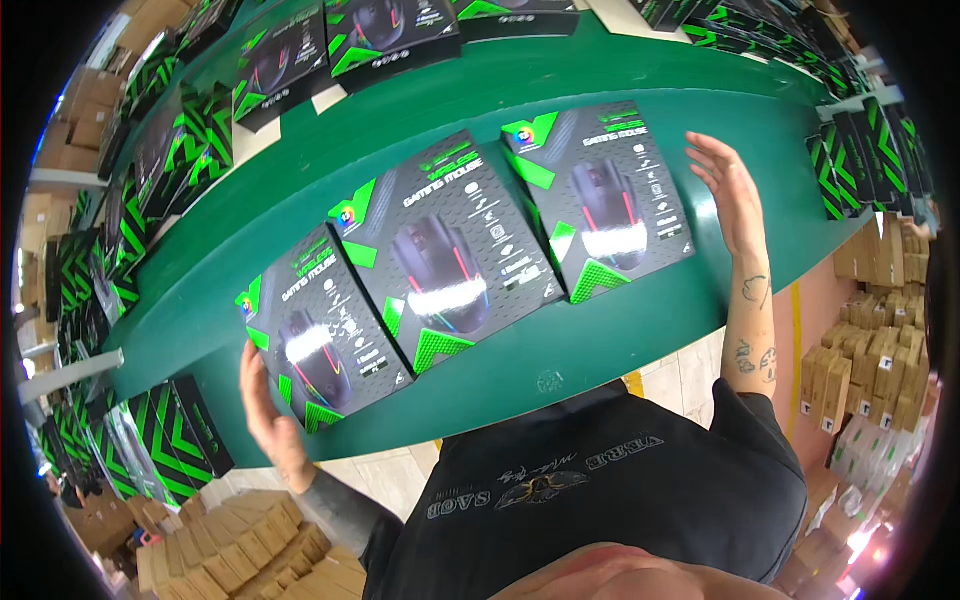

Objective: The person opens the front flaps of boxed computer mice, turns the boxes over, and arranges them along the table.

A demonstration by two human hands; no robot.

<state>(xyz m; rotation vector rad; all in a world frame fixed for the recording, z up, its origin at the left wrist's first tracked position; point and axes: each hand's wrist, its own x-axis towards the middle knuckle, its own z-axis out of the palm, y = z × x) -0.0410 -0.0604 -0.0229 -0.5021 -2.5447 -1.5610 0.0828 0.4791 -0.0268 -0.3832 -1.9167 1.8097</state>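
The middle mouse box (pixel 445 235), black and green, lies face up on the green table (pixel 555 365). Just left of it lies the left mouse box (pixel 320 345); just right, the right mouse box (pixel 600 195). All three show a printed mouse; their contents are hidden. Beyond the middle box stands a row of similar boxes (pixel 385 38).

The left hand (pixel 268 415), left of the middle box, extends at the left box's outer edge, fingers close together, grasping nothing; whether it touches cannot be told. The right hand (pixel 732 195), right of the middle box, is raised clear of the right box, empty, fingers loosely spread.
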